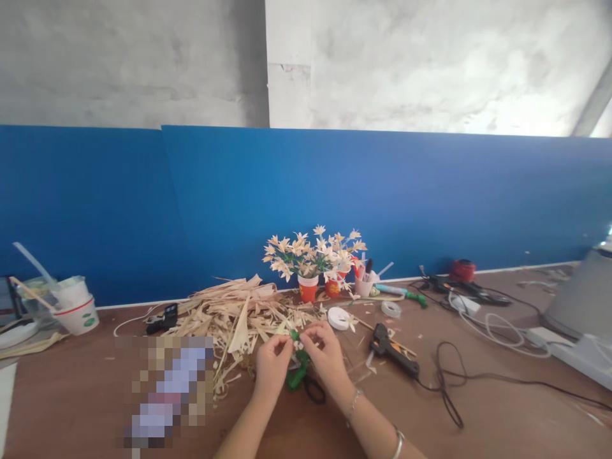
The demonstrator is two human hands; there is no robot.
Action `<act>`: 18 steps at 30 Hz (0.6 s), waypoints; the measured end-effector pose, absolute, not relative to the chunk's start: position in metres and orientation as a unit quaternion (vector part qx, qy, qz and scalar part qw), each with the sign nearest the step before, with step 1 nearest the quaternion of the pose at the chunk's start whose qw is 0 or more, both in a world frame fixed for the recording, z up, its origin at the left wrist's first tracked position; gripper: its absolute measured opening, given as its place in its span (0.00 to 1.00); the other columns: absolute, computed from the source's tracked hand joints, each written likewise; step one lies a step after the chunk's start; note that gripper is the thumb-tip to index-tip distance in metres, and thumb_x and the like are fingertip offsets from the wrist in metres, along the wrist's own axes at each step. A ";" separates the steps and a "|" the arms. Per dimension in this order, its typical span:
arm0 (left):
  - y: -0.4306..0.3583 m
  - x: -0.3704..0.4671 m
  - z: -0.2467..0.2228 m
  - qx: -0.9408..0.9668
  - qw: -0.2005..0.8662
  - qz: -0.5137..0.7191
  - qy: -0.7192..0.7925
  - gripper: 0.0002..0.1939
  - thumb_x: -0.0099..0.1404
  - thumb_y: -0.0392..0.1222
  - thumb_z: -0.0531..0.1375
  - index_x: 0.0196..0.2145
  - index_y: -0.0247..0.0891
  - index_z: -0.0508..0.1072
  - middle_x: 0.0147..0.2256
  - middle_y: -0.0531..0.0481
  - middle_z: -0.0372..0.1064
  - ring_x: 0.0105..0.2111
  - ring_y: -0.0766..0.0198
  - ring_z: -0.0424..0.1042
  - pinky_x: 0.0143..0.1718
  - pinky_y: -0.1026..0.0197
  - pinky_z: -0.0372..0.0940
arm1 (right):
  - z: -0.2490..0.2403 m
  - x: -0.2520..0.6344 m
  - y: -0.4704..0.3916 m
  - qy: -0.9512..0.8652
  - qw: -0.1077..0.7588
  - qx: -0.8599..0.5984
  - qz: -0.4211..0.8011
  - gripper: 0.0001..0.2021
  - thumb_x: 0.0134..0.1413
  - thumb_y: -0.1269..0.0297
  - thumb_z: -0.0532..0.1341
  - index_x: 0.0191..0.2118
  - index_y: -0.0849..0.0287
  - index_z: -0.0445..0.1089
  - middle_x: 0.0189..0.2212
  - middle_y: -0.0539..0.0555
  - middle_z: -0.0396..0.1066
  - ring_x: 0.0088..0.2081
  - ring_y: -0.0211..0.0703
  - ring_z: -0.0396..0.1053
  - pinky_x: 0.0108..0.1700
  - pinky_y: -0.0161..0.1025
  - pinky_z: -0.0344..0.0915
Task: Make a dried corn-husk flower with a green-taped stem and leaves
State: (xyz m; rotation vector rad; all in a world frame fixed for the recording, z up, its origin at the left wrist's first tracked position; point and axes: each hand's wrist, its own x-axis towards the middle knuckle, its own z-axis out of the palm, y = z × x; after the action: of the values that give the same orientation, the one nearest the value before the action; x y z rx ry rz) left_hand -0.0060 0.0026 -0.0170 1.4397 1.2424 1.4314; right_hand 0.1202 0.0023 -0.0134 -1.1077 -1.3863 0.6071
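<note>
My left hand [272, 366] and my right hand [326, 354] meet over the table, fingertips pinched. Between them is a small craft flower piece [295, 335], green at the top with a pale part below; its exact shape is too small to tell. Both hands appear to grip it, one from each side. Just beneath lies a bright green bundle [297, 376], perhaps tape or ribbon, partly hidden by the fingers. A black looped handle [314, 390], like that of scissors, shows beside my right wrist. Dried husk strips [239, 319] are heaped beyond my left hand.
Husk flowers [299, 252] stand in red cups [308, 290] at the back. A black glue gun [393, 352] with a trailing cord lies right, near a white tape roll [338, 318]. A paper cup [79, 315] stands far left, a power strip [568, 354] far right.
</note>
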 end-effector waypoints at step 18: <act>-0.004 -0.002 -0.015 0.684 0.246 0.484 0.487 0.12 0.59 0.42 0.52 0.22 0.36 0.71 0.19 0.51 0.65 0.21 0.65 0.63 0.24 0.66 0.56 | -0.020 0.117 0.005 -0.559 0.590 -0.511 0.279 0.08 0.41 0.66 0.60 0.17 0.61 0.67 0.33 0.56 0.65 0.34 0.43 0.65 0.32 0.35 0.61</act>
State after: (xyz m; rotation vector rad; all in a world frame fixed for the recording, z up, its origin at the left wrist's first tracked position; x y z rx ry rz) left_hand -0.0018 -0.0038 -0.0148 1.8664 1.3295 1.3213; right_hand 0.1171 0.0050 -0.0198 -1.1893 -1.3013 0.6487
